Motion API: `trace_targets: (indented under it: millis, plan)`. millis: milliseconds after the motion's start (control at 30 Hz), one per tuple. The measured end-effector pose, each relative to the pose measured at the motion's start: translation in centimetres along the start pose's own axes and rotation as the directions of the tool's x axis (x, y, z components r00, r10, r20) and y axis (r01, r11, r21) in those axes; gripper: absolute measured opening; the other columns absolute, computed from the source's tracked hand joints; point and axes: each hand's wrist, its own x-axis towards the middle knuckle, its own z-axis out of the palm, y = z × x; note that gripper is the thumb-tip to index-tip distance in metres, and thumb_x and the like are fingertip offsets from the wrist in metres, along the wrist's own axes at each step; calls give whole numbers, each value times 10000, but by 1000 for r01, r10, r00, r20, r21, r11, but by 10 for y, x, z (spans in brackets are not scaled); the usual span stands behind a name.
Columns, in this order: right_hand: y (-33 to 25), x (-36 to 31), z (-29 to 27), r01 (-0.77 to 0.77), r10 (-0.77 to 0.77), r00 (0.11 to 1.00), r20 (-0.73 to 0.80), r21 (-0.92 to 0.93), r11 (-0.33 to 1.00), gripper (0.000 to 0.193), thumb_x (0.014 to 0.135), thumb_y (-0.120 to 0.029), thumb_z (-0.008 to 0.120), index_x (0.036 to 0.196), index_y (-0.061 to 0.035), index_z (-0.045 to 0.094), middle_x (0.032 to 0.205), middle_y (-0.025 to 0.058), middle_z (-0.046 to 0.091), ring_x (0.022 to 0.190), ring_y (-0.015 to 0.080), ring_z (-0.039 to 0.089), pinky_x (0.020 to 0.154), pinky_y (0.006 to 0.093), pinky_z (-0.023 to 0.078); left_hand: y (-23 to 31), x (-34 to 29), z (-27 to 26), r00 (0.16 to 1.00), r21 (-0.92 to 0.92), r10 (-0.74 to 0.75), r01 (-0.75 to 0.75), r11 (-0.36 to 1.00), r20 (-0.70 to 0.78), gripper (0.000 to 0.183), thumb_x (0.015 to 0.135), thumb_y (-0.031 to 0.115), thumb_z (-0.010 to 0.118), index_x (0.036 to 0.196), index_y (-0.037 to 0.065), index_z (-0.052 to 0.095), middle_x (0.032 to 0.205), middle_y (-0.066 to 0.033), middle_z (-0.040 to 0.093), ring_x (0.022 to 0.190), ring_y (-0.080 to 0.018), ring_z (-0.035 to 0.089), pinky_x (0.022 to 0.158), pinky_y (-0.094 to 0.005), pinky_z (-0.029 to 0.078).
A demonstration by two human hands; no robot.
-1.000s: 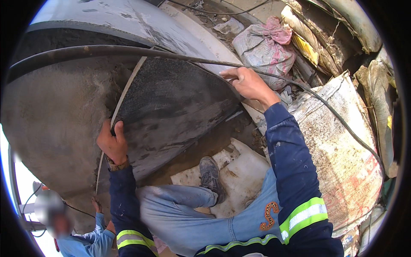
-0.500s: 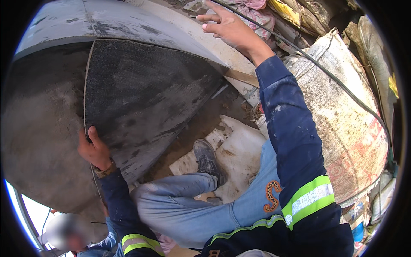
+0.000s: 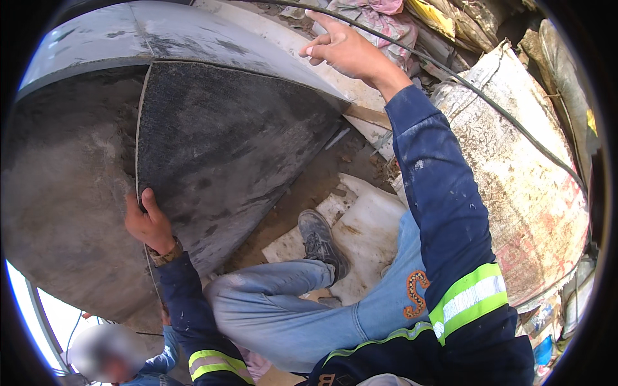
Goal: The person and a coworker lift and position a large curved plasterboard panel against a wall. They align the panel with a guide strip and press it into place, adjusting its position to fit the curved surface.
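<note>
A large dark grey slab (image 3: 225, 128) with a thin pale edge stands in front of me, its face dusty and smeared. My left hand (image 3: 151, 225) grips that edge, the thumb on the dark face and the fingers round the other side, partly hidden. Left of the edge spreads a brownish, dust-covered surface (image 3: 64, 167). Up at the far right, my right hand (image 3: 351, 51) is raised beyond the slab's corner. Its index finger stretches out, the other fingers are half bent, and nothing shows in it. A black cable (image 3: 476, 90) passes behind this hand.
A pale grey panel (image 3: 212, 32) runs along the far side. To the right stands a big, stained woven sack (image 3: 515, 180), with rags and more sacks behind it. My shoe (image 3: 318, 241) rests by a white sheet (image 3: 364, 225). Another person in a white helmet (image 3: 106, 347) is at the lower left.
The whole view has shifted slightly, so things appear a little farther right. My right hand's fingers have bent a bit more. My left hand stays on the slab's edge.
</note>
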Motion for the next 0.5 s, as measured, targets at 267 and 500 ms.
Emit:
trace_targets:
  millis: [267,500]
  plan:
    - [1,-4,13,22,-23,1000,9,105,994,802,854,-133,658,1548,-32,270,972,108,743,813,161,679,736,284,506,3,2,0,999,-43,26,-27,999,-35,505,967,510,580,812,29,589,620,-186,539,537,-402,516,492,-421,378]
    - [-4,-6,22,-1,-12,996,87,153,988,759,870,-124,643,1518,43,286,971,128,731,835,158,687,817,288,526,5,3,-6,999,-62,11,-13,998,-30,455,954,469,618,812,37,605,634,-168,552,559,-373,538,515,-397,401]
